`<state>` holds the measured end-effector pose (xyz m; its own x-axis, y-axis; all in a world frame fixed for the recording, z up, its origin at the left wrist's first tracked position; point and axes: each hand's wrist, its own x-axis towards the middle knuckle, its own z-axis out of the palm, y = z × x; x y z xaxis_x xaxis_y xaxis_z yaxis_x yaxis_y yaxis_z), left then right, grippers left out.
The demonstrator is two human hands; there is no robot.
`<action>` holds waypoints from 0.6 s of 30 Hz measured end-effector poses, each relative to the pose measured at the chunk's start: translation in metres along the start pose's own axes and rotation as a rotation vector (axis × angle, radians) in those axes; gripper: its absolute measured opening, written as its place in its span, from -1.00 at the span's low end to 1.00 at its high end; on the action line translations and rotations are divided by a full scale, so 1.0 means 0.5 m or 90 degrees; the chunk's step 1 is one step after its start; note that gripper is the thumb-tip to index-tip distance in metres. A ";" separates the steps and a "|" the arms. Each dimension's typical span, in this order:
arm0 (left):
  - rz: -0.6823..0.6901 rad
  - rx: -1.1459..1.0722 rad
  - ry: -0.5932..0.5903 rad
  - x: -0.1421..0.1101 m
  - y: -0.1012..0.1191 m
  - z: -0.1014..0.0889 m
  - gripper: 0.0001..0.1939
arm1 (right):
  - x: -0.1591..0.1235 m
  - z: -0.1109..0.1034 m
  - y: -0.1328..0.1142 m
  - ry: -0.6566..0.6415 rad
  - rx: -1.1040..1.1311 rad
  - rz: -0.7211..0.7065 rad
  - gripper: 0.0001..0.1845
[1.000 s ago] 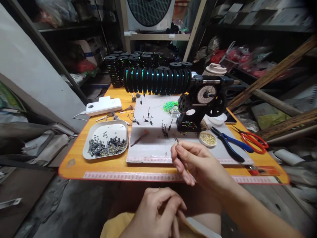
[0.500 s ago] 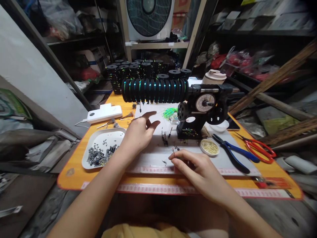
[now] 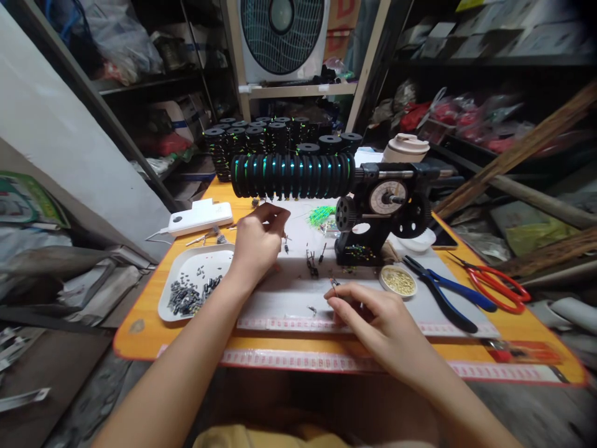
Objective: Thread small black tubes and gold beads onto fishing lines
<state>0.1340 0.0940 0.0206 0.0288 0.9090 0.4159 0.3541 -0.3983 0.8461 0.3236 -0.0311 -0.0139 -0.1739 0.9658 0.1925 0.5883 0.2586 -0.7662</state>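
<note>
My left hand (image 3: pixel 258 239) reaches over the white work mat (image 3: pixel 298 292), its fingers curled in a pinch among small dark hook pieces (image 3: pixel 285 241) near the mat's far left. What it pinches is too small to see. My right hand (image 3: pixel 373 317) rests near the mat's front edge, thumb and forefinger pinched on a tiny rig piece (image 3: pixel 333 284). Behind both stands a black line-winding machine (image 3: pixel 382 208) with a row of black spools (image 3: pixel 291 175) wound with green line.
A white tray (image 3: pixel 219 255) of small dark parts sits at the left, a white power bank (image 3: pixel 200 216) behind it. A small dish of gold beads (image 3: pixel 398 281), blue pliers (image 3: pixel 443 295) and red scissors (image 3: pixel 497 283) lie at the right. Stacked spools (image 3: pixel 261 134) stand behind.
My left hand rose from my lap, reached out over the mat and closed its fingers among the small hooks. My right hand lowered toward the mat's front edge.
</note>
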 end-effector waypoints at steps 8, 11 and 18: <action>0.067 -0.186 0.010 -0.134 0.039 -0.058 -0.88 | -0.013 0.008 -0.017 -0.051 0.003 -0.012 -0.77; -0.092 -0.513 -0.091 -0.186 0.059 -0.070 -0.85 | -0.019 0.018 -0.008 -0.003 -0.056 -0.028 -0.79; -0.400 -0.668 -0.194 -0.308 0.056 -0.073 -0.69 | -0.036 0.042 0.007 0.116 -0.200 -0.082 -0.62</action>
<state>0.1054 -0.0614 -0.0074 0.3885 0.9125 -0.1284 -0.5230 0.3331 0.7845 0.3121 -0.0481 -0.0331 -0.1348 0.9053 0.4027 0.7887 0.3441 -0.5095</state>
